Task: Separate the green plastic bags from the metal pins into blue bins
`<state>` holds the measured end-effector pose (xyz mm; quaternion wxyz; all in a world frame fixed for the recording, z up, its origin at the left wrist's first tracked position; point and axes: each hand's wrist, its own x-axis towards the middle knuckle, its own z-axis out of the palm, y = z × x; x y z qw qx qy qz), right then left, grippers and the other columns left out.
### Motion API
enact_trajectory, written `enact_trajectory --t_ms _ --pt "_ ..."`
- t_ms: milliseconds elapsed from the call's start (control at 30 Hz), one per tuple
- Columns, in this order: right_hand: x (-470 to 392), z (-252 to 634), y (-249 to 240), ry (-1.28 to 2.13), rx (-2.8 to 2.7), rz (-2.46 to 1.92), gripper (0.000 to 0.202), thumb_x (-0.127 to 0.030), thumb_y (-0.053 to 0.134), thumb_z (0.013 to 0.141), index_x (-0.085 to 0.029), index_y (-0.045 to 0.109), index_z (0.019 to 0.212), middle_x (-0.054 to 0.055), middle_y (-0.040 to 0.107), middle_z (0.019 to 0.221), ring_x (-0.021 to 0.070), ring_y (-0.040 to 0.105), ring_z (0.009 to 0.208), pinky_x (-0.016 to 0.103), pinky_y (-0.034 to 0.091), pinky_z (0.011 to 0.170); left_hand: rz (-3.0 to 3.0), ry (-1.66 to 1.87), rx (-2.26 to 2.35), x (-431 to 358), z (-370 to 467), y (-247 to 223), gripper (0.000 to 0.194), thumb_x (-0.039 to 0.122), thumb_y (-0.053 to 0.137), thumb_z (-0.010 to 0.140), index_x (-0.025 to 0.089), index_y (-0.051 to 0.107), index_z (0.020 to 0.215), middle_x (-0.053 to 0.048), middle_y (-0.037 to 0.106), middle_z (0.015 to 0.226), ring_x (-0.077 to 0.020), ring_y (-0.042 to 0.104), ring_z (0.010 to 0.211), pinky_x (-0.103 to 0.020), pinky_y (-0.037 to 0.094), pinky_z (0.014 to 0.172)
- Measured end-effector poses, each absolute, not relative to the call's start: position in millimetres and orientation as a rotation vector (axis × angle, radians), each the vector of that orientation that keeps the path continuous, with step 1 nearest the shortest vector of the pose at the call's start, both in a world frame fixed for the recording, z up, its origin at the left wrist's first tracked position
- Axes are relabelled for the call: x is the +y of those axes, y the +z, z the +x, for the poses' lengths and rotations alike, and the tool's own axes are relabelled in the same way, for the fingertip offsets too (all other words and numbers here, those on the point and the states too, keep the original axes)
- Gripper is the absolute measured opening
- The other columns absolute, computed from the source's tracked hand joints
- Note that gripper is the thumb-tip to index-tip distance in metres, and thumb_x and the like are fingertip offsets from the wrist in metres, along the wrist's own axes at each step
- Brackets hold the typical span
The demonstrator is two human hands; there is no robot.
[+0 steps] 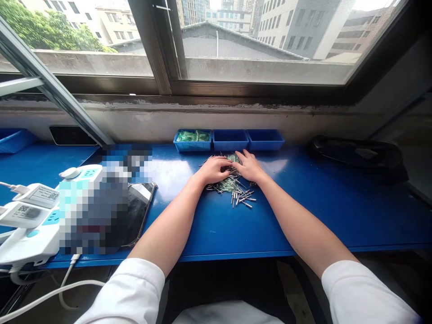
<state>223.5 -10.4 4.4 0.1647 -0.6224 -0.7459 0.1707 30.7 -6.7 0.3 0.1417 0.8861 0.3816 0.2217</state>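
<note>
A loose pile of thin metal pins that look like blind rivets (242, 198) lies on the blue table, mixed with small green clear packets (227, 185). My left hand (212, 171) rests on the pile's left side, fingers stretched to the right and thumb apart. From the right, my right hand (249, 168) lies over the other side with its fingers spread. The fingertips of both hands come close together at the middle. No item shows gripped in either hand. The palms hide part of the pile.
Behind the pile stand a blue bin (192, 146) holding green packets (194, 135), a middle bin (230, 146) and a right bin (266, 146). A power strip (33, 238) with plugs and a phone (143, 202) lie left. A dark bag (357, 155) lies right.
</note>
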Motion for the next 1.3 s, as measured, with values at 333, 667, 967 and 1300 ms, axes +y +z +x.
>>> enact_trajectory --t_ms 333,667,967,1300 --pt "-10.6 220.4 3.2 0.386 -2.150 -1.772 0.052 -0.045 0.044 0.091 -0.024 0.055 0.138 0.013 0.038 0.153 0.0356 0.034 0.139 0.051 0.027 0.115 2.305 1.007 1.030 -7.0 27.6 -10.2 0.028 0.022 0.061 0.072 0.020 0.076 0.097 -0.005 0.075 0.106 -0.0251 0.064 0.117 -0.037 0.050 0.102" --pt "-4.2 225.9 -8.0 0.334 -2.097 -1.594 0.038 -0.040 0.059 0.082 -0.016 0.066 0.111 0.013 0.062 0.126 0.0303 0.053 0.117 0.043 0.040 0.103 2.369 0.988 1.187 -6.7 29.3 -10.7 0.028 0.029 0.061 0.077 0.018 0.074 0.100 -0.008 0.071 0.115 -0.0245 0.062 0.118 -0.038 0.047 0.107" --pt "-13.2 225.5 0.3 0.373 -1.952 -1.434 0.020 -0.027 0.066 0.075 -0.021 0.064 0.095 0.007 0.070 0.101 0.0271 0.056 0.109 0.045 0.042 0.098 2.412 0.950 1.215 -7.8 30.0 -7.2 0.035 0.030 0.060 0.079 0.017 0.068 0.111 -0.009 0.071 0.114 -0.0237 0.065 0.109 -0.038 0.050 0.100" --pt "-9.6 225.4 -1.4 0.739 -1.580 -1.096 0.035 -0.040 0.073 0.069 -0.018 0.066 0.095 0.001 0.069 0.079 0.0151 0.061 0.067 0.031 0.051 0.067 2.327 1.017 1.255 -12.1 30.3 2.6 0.039 0.037 0.061 0.085 0.016 0.063 0.118 -0.007 0.073 0.107 -0.0222 0.066 0.102 -0.036 0.052 0.092"
